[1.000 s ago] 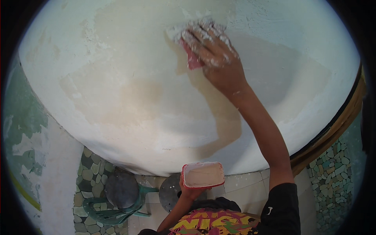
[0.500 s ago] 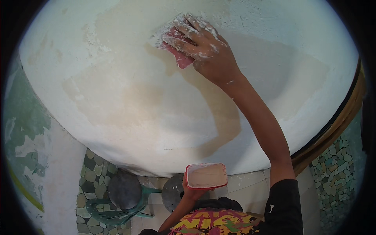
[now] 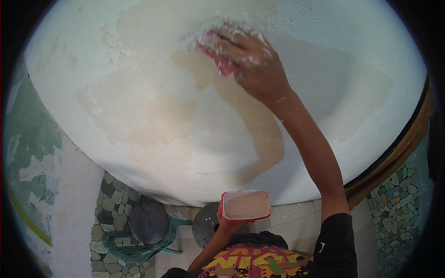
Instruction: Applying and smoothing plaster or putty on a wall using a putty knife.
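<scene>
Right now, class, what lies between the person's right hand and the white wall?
In the head view, a pink pad lies there, under the white-smeared right hand and apparently against the wall.

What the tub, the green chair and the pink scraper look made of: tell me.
Tub: probably smooth plastic, from its thin, rounded red edge.
Green chair: likely moulded plastic, fairly smooth, evenly coloured along its curves.
Pink scraper: perhaps plastic or rubber, evenly coloured; blur leaves its finish open.

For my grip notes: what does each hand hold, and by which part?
Left hand: red-rimmed container, by its near-left side. Right hand: pink piece, fingers across its outward face.
</scene>
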A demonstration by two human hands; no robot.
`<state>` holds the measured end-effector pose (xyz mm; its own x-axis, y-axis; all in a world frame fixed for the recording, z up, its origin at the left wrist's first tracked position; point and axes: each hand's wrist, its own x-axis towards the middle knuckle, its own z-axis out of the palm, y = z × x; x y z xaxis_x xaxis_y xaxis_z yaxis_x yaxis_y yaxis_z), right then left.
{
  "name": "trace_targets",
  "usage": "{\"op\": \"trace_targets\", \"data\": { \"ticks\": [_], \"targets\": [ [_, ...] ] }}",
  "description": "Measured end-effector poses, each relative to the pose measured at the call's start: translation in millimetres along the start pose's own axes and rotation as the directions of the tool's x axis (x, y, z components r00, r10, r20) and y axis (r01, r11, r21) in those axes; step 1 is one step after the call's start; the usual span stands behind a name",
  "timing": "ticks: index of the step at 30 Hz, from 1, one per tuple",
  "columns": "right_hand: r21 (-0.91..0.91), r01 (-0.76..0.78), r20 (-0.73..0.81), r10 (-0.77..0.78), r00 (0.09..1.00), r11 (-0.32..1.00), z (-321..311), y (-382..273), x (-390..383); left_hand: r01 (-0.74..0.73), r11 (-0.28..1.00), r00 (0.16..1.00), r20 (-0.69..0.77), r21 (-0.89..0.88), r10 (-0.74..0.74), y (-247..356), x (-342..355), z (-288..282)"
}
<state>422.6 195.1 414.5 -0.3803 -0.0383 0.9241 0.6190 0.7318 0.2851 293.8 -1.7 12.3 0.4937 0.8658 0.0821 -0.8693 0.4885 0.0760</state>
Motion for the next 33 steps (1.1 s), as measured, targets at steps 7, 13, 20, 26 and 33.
{"op": "trace_targets", "data": {
  "ticks": [7,13,20,26,33],
  "targets": [
    [0.053,0.119,-0.103,-0.113,0.988,0.992,-12.8,5.2,12.7,0.03,1.0,0.999,0.026,0.006,-0.03,-3.3,4.7,-17.3],
    [0.129,0.114,-0.012,-0.113,0.993,0.985,-3.0,9.0,-8.1,-0.006,0.996,0.998,-0.056,0.087,0.011,-3.2,1.0,-17.0],
    [-0.288,0.043,-0.108,-0.077,0.991,0.957,-20.1,9.8,5.0,0.012,0.992,0.991,-0.134,0.123,0.005,-6.8,4.2,-20.5],
    [-0.441,-0.104,-0.051,0.09,0.995,0.891,-34.8,-28.5,21.3,-0.014,0.992,0.986,-0.16,0.124,0.034,-3.8,0.5,-21.2],
    [-0.671,-0.083,-0.041,0.076,0.996,0.737,-24.7,-2.1,16.0,0.007,0.995,0.99,-0.14,0.101,0.007,-9.7,6.6,-17.2]
  ]
}}
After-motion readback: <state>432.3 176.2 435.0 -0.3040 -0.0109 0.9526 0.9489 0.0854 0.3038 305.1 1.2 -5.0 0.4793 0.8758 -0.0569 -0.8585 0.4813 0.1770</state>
